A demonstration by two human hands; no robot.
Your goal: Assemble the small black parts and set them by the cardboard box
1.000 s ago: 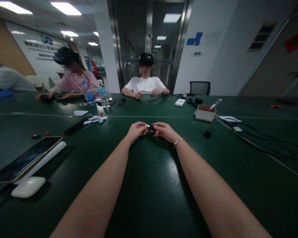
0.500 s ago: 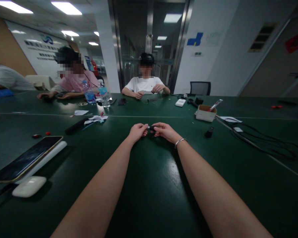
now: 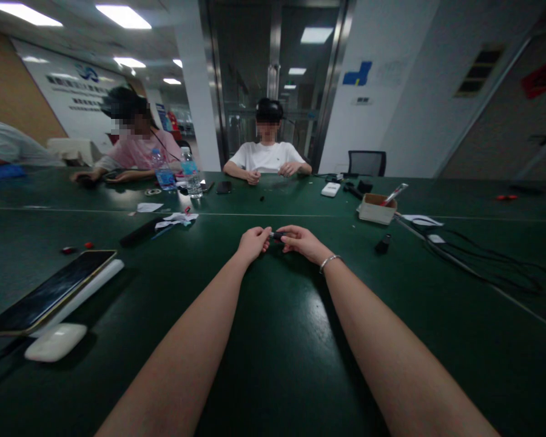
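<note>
Near the middle of the green table [image 3: 273, 340], my left hand [image 3: 253, 244] and my right hand [image 3: 303, 241] meet over a small dark object [image 3: 277, 235] with a light, metallic-looking end. The fingertips of my left hand pinch the light end. On the dark part, the fingers of my right hand are closed. The fingers cover much of the object, so what it is stays unclear. A silver bracelet circles my right wrist.
To the left lie a phone [image 3: 50, 291] propped on a white object and a white rounded case [image 3: 57, 342]. A small box [image 3: 377, 209], a black piece [image 3: 383, 243] and cables [image 3: 491, 255] are at the right. Two people sit across, beside bottles [image 3: 190, 173].
My hands have barely moved, and slightly more of the dark object shows between them. Across the table, the person in white has lowered the hands a little, and a small dark piece there has shifted left.
</note>
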